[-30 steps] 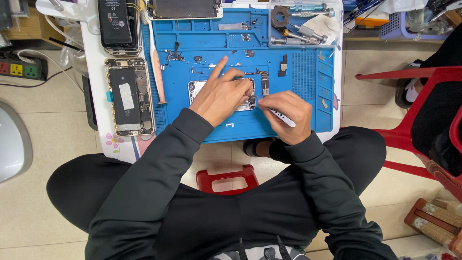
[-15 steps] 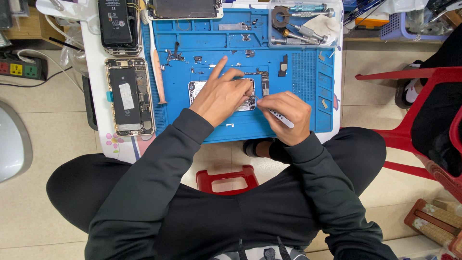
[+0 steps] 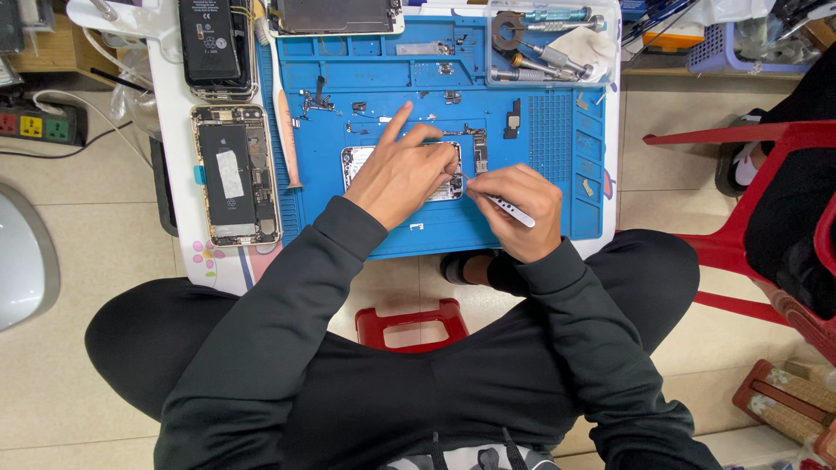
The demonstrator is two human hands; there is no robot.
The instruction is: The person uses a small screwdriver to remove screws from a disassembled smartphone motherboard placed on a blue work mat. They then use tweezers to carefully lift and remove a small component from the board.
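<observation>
From the head camera, your left hand (image 3: 402, 174) lies over the opened phone shell (image 3: 361, 164) in the middle of the blue work mat (image 3: 435, 226), index finger stretched out toward the far edge and the other fingers curled down to pin the shell; most of the shell is hidden under your palm, with only its left and right ends showing. Your right hand (image 3: 515, 207) sits just beside it, fingers pressed together in a pinch on a slim silver tool (image 3: 507, 205) whose tip reaches the shell's right end. Small loose parts (image 3: 318, 100) are scattered on the mat beyond your fingers, and a dark module (image 3: 515, 118) lies near the ridged area. A second opened phone (image 3: 233, 174) rests off the mat to the left, beside an orange pry stick (image 3: 286, 130). A clear tray of tools (image 3: 549, 43) sits at the far right corner. A red stool (image 3: 409, 324) shows between your knees, and a red chair (image 3: 740, 191) stands to the right.
</observation>
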